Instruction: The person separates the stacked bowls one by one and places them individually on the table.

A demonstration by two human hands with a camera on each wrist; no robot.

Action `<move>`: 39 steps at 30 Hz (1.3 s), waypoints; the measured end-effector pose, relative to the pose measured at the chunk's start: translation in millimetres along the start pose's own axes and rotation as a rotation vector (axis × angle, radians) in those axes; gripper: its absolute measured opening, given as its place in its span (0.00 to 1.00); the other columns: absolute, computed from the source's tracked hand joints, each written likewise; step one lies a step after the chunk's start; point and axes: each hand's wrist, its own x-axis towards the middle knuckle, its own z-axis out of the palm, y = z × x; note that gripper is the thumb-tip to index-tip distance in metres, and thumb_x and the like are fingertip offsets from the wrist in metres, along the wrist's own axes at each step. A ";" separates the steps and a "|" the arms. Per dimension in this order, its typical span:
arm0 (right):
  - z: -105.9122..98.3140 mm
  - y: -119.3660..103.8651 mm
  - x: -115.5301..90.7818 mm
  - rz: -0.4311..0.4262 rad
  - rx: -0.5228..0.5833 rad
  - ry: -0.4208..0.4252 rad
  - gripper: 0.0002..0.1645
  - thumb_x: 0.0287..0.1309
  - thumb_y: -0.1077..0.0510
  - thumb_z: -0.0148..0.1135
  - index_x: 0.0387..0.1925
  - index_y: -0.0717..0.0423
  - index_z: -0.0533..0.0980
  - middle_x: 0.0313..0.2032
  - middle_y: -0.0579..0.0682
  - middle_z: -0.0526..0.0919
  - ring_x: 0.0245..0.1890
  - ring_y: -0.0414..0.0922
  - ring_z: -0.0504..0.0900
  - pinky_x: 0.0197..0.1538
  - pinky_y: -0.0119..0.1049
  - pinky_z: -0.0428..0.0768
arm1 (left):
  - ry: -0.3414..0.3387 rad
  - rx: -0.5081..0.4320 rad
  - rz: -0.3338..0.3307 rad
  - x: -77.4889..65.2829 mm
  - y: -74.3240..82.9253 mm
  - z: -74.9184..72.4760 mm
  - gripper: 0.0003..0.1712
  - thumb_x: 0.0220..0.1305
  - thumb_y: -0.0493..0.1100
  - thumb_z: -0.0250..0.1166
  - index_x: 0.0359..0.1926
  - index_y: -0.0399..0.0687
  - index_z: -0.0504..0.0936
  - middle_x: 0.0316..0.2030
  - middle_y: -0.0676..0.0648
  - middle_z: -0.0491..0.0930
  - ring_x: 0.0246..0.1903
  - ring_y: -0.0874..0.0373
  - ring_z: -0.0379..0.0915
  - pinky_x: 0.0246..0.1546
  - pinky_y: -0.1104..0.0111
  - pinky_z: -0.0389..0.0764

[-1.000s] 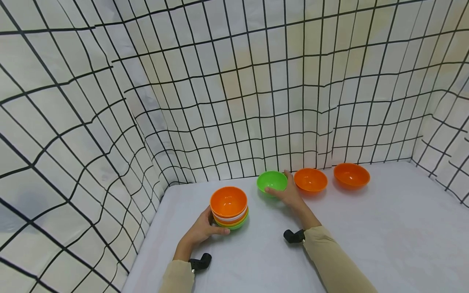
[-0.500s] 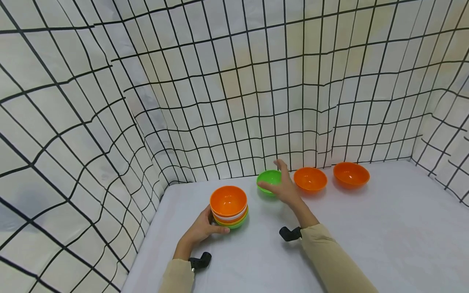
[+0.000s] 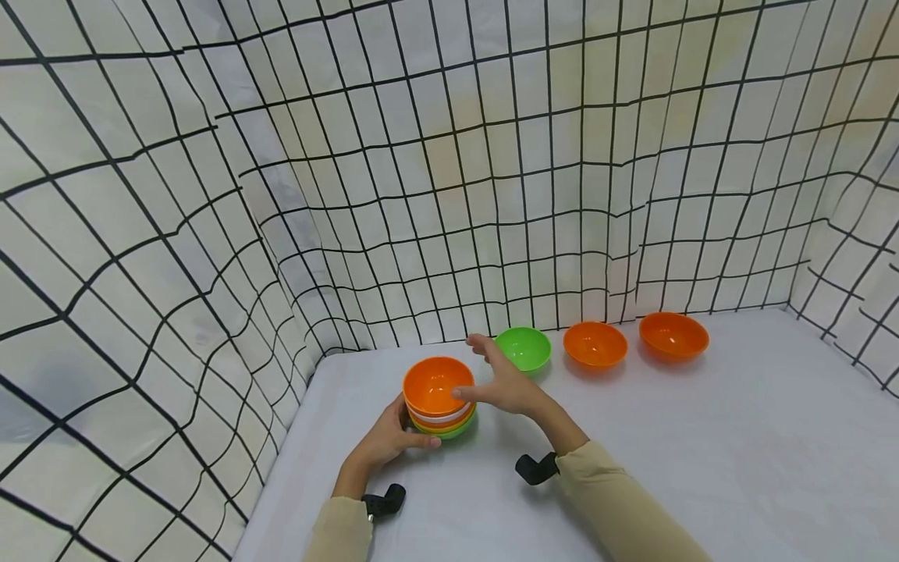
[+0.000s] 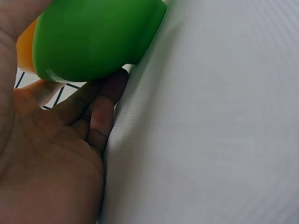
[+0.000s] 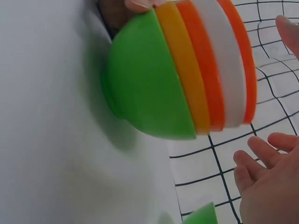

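A stack of nested bowls (image 3: 438,390) stands on the table, an orange bowl on top; below it the right wrist view shows white, orange, yellow and a green bowl (image 5: 145,84) at the bottom. My left hand (image 3: 389,441) holds the stack from the left, thumb along its near side and fingers around the far side. In the left wrist view those fingers (image 4: 103,114) lie low by the green bowl's foot. My right hand (image 3: 502,382) hovers at the stack's right, fingers spread, thumb overlapping the top rim. Nothing is in its grasp.
Behind my right hand a separate green bowl (image 3: 525,349) sits near the table's back edge. Two orange bowls stand in a row to its right, a nearer one (image 3: 595,346) and a farther one (image 3: 674,337). A black-gridded white sheet (image 3: 449,195) hangs behind the table (image 3: 737,437).
My right hand has left the separate green bowl and moved left, empty, to the top of the stack. The left hand and all the bowls have stayed in place.
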 end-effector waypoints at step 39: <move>46.1 16.2 2.2 0.014 0.153 -0.047 0.70 0.48 0.43 0.81 0.80 0.50 0.45 0.70 0.51 0.69 0.66 0.50 0.73 0.69 0.52 0.77 | -0.005 0.018 -0.003 0.3 0.7 -0.1 0.56 0.48 0.41 0.83 0.75 0.59 0.63 0.71 0.52 0.70 0.71 0.50 0.64 0.78 0.41 0.53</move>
